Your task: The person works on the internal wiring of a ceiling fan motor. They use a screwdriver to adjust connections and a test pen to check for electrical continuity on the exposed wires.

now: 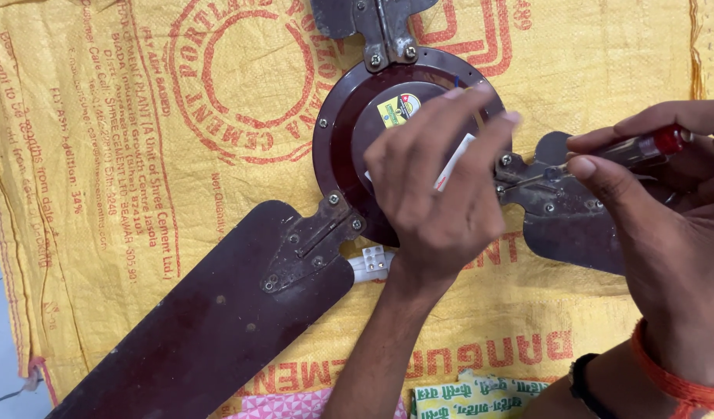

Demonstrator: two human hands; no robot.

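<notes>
Left hand [438,194], fingers spread, should steady the maroon round metal fan motor housing [357,140]; right hand [667,225] grips the red-handled screwdriver [628,151] squarely on the bracket screw [500,188].

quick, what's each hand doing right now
Left hand: open, palm down, pressing on the fan motor housing.
Right hand: closed on a screwdriver, tip at the blade bracket.

A: How is the light?
B: Bright, even and soft. The yellow sack [101,155] shows no glare, and shadows are faint, just beneath the fan blade [209,326].
A: Is it sharp?
B: Mostly. The fan hub [349,124] carries a dull sheen; the right hand [667,225], close to the camera, looks slightly soft.
</notes>
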